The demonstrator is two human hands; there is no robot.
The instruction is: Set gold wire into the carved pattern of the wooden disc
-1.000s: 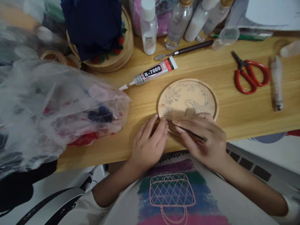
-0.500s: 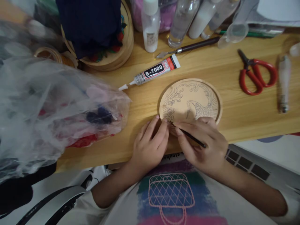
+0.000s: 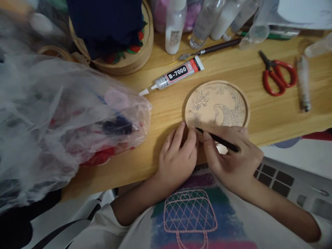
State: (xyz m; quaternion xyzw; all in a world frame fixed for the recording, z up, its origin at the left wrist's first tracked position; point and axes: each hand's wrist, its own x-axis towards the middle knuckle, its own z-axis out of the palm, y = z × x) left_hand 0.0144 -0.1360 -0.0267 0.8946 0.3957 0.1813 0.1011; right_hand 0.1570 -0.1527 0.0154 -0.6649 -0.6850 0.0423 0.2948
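Note:
A round wooden plate (image 3: 188, 103) with a raised rim lies on the table, its inside drawn with fine dark lines of a bird with a sweeping tail. My left hand (image 3: 177, 155) rests at the plate's near left edge, fingers stretched and a little apart, fingertips at the rim. My right hand (image 3: 233, 155) pinches a thin dark pen-like tool (image 3: 224, 141); its exact kind is unclear. The tool's tip is low on the plate's near side, close to my left index fingertip. Both hands hide part of the plate's near edge.
Beyond the plate lie a B-7000 glue tube (image 3: 177, 73) and a palette knife (image 3: 220, 46). Red-handled scissors (image 3: 278, 74) are to the right. A clear plastic bag (image 3: 77, 114) fills the left. Several bottles, including a white-capped bottle (image 3: 174, 34), stand at the back.
The view has shifted a little, so the plate, tube and both hands appear farther right. My right hand still grips the dark tool at the plate's near side.

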